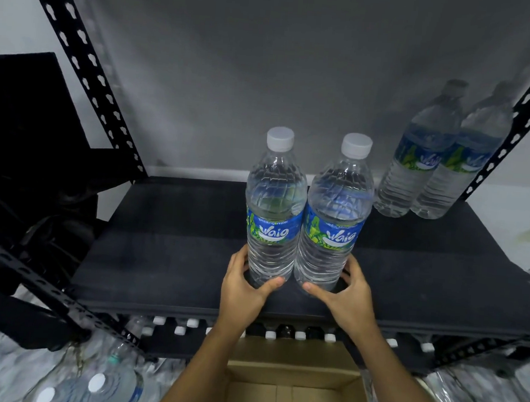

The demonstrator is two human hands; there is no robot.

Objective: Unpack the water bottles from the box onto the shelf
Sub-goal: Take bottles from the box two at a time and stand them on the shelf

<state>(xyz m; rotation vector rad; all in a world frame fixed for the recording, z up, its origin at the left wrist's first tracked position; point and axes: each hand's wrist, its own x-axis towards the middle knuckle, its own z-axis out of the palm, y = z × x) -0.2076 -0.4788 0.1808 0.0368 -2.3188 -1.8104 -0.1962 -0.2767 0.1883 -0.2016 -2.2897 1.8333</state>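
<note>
A: Largest first. Black metal shelving unit (87,72), slotted uprights rising left and right; its black shelf board (166,247) fills the middle of the view; grey wall behind.

B: Noted. Below that?

A: Open cardboard box (291,391) at the bottom centre, just under the front edge of the board; the part of its floor that shows is bare; a row of white caps (270,334) sits on the level beneath the board.

B: Bottles on the board?

A: Four. Two water bottles at the back right (423,168), touching each other, close against the right upright, in shadow; two more near the front centre, upright, side by side and touching; left bottle (273,214) and right bottle (334,224), both white-capped, blue labels.

B: Hands?

A: Left hand (245,287) wrapped round the base of the left bottle, thumb across the front, fingers behind; right hand (342,294) gripping the base of the right bottle the same way; whether the bases rest on the board I cannot tell.

B: Anything off the shelving?

A: Loose bottles on the floor (109,384), lower left, blurred.
</note>
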